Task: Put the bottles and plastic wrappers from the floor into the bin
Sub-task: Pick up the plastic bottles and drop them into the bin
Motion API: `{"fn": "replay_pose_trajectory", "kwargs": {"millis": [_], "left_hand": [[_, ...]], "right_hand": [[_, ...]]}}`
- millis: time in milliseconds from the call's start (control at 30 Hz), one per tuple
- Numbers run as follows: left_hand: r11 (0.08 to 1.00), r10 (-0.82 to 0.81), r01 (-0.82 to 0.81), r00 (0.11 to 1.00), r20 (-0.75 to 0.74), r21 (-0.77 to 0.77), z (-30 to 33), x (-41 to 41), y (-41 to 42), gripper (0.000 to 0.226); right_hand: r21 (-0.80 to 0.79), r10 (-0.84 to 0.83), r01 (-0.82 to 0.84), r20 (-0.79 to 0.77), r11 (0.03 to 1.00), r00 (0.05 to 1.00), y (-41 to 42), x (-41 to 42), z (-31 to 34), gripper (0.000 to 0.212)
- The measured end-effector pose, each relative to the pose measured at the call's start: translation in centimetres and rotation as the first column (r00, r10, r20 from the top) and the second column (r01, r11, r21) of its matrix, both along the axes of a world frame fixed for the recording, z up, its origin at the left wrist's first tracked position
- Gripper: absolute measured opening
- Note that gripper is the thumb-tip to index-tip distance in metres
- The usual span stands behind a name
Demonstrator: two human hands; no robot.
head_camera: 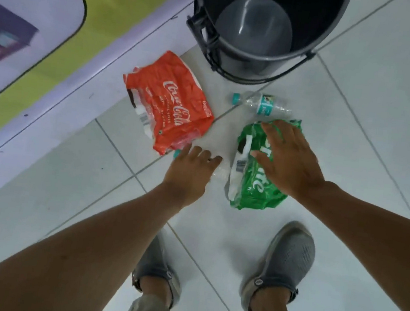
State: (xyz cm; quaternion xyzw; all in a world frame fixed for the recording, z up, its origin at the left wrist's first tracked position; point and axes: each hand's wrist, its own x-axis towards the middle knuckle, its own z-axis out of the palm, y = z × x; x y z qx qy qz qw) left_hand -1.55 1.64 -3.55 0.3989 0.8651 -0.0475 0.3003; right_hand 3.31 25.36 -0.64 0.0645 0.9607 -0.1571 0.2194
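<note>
1. Fingers (pixel 269 129) of the right hand (pixel 288 160) are spread wide over the green wrapper (pixel 254 187), holding nothing.
2. Left hand (pixel 189 171) reaches with loosely open fingers over a clear bottle (pixel 222 170) lying between the wrappers; whether it touches is unclear.
3. At 11 o'clock from the left hand lies the red wrapper (pixel 170 109) on the tiled floor (pixel 345 224).
4. A second bottle (pixel 262 103) lies at 12 o'clock of the green wrapper.
5. Beyond, at 12 o'clock, stands the dark bin (pixel 314 34).
</note>
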Motion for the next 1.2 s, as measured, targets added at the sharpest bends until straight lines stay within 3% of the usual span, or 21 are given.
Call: {"fn": "replay_pose_trajectory", "kwargs": {"millis": [100, 233, 467, 600, 933, 1067, 1200], "left_hand": [[0.985, 0.132, -0.124, 0.989, -0.067, 0.118, 2.1, -3.1, 0.4, 0.062], [0.98, 0.156, -0.142, 0.983, -0.097, 0.138, 2.3, -7.1, 1.4, 0.06], [0.982, 0.135, -0.113, 0.981, -0.141, 0.153, -0.5, -8.5, 2.5, 0.06], [0.98, 0.141, -0.122, 0.983, -0.118, 0.157, 0.0, -7.3, 2.2, 0.061], [0.973, 0.201, -0.197, 0.979, -0.025, 0.12, 13.3, -6.7, 1.4, 0.064], [0.972, 0.18, -0.169, 0.982, -0.058, 0.166, 18.5, -8.6, 2.2, 0.061], [0.972, 0.162, -0.137, 0.979, -0.121, 0.188, 20.9, -11.2, 2.7, 0.059]], "right_hand": [[-0.004, -0.048, 0.048, -0.031, 0.999, 0.998, 0.2, -3.0, -0.3, 0.059], [0.047, -0.059, 0.058, 0.02, 0.997, 0.998, 0.6, -6.8, -2.6, 0.057], [0.153, -0.021, 0.002, 0.121, 0.988, 0.992, 0.5, -9.0, -7.1, 0.08], [0.168, 0.005, -0.014, 0.05, 0.986, 0.999, 0.6, -8.1, -7.4, 0.084], [0.08, 0.072, -0.065, -0.079, 0.995, 0.994, 1.8, -3.5, 6.7, 0.08], [0.127, 0.076, -0.053, -0.19, 0.991, 0.979, 2.4, -6.3, 12.4, 0.079], [0.23, 0.075, -0.029, -0.191, 0.973, 0.979, 2.7, -11.7, 15.2, 0.084]]}}
